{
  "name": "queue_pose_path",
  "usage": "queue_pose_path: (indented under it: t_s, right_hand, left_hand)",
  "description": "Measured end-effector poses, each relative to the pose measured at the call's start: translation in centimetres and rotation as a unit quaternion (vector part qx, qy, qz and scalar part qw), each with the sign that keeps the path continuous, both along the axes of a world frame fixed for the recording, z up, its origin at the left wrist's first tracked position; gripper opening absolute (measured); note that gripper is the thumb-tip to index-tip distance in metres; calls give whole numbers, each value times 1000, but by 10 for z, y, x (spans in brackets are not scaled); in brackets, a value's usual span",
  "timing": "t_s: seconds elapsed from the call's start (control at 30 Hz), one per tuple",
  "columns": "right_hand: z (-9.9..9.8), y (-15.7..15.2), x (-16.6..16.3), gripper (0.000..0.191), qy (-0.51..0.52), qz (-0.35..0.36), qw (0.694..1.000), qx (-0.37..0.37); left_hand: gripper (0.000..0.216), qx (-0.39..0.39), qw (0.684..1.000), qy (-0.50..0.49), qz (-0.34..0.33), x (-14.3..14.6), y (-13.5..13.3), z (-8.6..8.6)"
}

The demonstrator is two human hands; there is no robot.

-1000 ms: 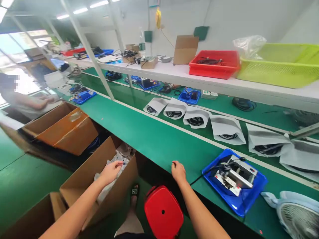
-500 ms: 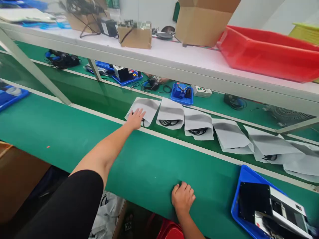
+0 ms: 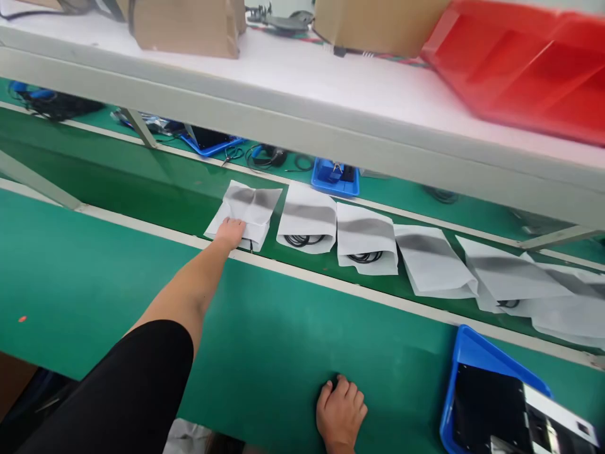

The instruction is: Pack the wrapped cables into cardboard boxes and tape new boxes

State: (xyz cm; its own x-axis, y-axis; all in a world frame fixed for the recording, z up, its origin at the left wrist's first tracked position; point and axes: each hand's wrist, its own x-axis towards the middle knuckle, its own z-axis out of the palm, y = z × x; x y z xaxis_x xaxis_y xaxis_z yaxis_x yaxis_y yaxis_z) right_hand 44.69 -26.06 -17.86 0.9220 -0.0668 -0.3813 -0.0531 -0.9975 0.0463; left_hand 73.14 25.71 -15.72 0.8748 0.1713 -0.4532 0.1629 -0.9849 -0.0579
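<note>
Closest in, white packaging (image 3: pixel 185 436) shows below the front edge of the green bench (image 3: pixel 265 353), which slants down from the left side. The right hand (image 3: pixel 341 411) rests on the benchtop near that edge, back upward, fingers curled and lying close together; its palm is hidden, so whether it grips anything I cannot tell. To its right, across a strip of open green, sits a blue tray (image 3: pixel 482 353) with a black-and-white device (image 3: pixel 494 403) in it. More open surface stretches leftward under the left forearm and on to a pale rail (image 3: pixel 307 274) along the bench's far edge. The left hand (image 3: pixel 230 233) reaches over this rail to the leftmost white bag (image 3: pixel 258 205), its fingers bunched at the bag's near edge; whether they pinch or merely press it I cannot tell. That bag lies in the green channel (image 3: pixel 155 195) behind the rail, a black cord end (image 3: pixel 251 246) poking out beside the hand. There is open channel to its left and only a narrow gap on its right before the second bag (image 3: pixel 307 211), where coiled black cable (image 3: pixel 302 240) shows at the mouth. Above, the pale shelf (image 3: pixel 331 120) spans the view, bearing a red bin (image 3: pixel 529 69).
</note>
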Motion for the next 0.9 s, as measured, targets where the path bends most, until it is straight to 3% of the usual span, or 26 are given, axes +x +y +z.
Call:
queue_pose_path:
  t_s: [0.2, 0.3, 0.37, 0.43, 0.5, 0.57, 0.63, 0.7, 0.8, 0.9]
  right_hand:
    - [7, -3, -9, 33, 18, -13, 1000, -2]
    - [24, -7, -11, 33, 20, -3, 999, 29]
    - [39, 1, 12, 32, 19, 4, 997, 75]
    - [55, 28, 63, 33, 1, 32, 985, 168]
    - [66, 73, 141, 40, -50, 87, 952, 289]
    - [70, 129, 228, 50, -116, 129, 923, 343]
    - [67, 183, 304, 62, -107, 166, 929, 313]
    - [56, 224, 356, 75, -31, 200, 946, 253]
    - [36, 252, 386, 94, 86, 227, 956, 164]
    - [20, 258, 390, 94, 118, 223, 961, 111]
  left_hand:
    - [48, -21, 999, 20, -44, -4, -2, 22]
    - [50, -36, 998, 24, -53, -10, -4, 36]
    - [50, -49, 997, 19, -50, -17, -5, 50]
    - [50, -55, 998, -1, -39, -28, -6, 67]
    - [50, -56, 997, -35, -35, -41, -6, 90]
    - [48, -52, 996, -68, -36, -57, -8, 116]
    - [47, -46, 994, -90, -32, -75, -11, 144]
    - [44, -41, 993, -108, -15, -96, -16, 172]
    - [36, -54, 989, -137, 34, -139, -24, 211]
    - [31, -77, 976, -164, 118, -199, -39, 247]
